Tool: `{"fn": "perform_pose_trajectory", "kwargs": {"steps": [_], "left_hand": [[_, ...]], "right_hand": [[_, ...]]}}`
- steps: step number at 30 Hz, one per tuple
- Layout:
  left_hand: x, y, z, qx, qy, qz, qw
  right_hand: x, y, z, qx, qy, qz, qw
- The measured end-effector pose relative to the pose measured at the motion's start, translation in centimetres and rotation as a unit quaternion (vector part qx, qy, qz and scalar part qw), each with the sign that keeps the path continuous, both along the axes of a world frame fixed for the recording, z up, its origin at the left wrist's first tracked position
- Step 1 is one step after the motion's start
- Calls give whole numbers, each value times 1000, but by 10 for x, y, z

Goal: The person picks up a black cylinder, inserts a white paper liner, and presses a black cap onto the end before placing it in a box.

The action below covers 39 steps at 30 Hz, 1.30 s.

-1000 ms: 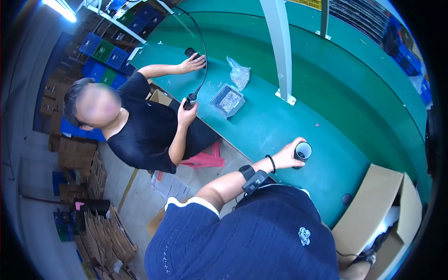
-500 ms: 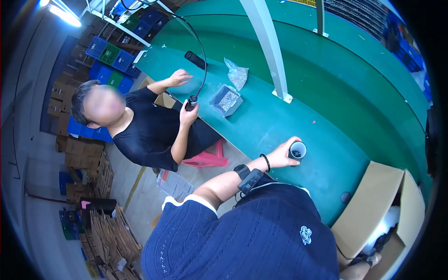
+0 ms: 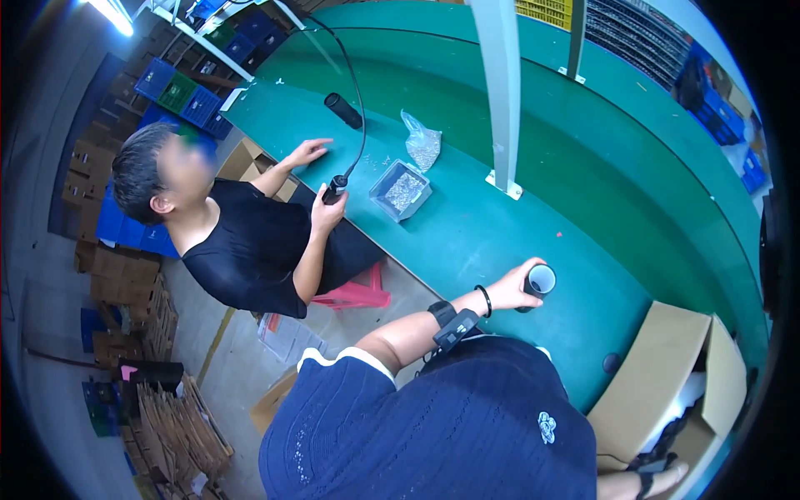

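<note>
My left hand [image 3: 515,287] is wrapped round a black cylinder [image 3: 542,281] with an open top and a pale inside, held at the green table. Over at the lower right, my right hand [image 3: 669,478] is at the open cardboard box [image 3: 646,375], beside black items and white wrapping inside it. That hand's fingers are too small and partly hidden to read. To the left, a co-worker grips a black corded power screwdriver [image 3: 336,188]; the co-worker's other hand [image 3: 310,152] is held over the table edge.
On the green table [image 3: 475,242] stand a grey bin [image 3: 402,192] of small metal parts, a clear bag [image 3: 423,148] of similar parts and a black cylinder [image 3: 342,110] lying down. A white metal post [image 3: 502,108] rises from the table. A red stool [image 3: 358,292] is under the co-worker.
The cylinder in my left hand now tilts differently, and its inside shows paler with less dark in it. My right hand has shifted at the box. The co-worker's head has turned toward the table.
</note>
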State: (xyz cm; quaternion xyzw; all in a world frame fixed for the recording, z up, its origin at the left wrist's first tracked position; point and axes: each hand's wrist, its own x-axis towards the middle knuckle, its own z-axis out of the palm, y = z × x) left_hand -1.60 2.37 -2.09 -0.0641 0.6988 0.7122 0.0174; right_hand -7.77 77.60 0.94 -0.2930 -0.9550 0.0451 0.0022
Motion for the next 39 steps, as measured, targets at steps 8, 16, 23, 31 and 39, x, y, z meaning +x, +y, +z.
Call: {"fn": "perform_pose_trajectory", "kwargs": {"steps": [8,16,23,31,39], "left_hand": [[2,-3,3,65,8,9,998],[15,-18,7,79,26,0,997],[29,-24,8,58,21,-8,998],[15,-9,31,57,49,-142,987],[6,-15,45,89,46,-190,977]], "right_hand": [[-40,-350,89,-384,103,322,859],[-78,-465,-150,-306,-70,367,876],[-89,-459,-161,-366,37,396,842],[-57,-528,-16,-606,-54,307,732],[-46,-566,15,-710,-26,299,637]]}}
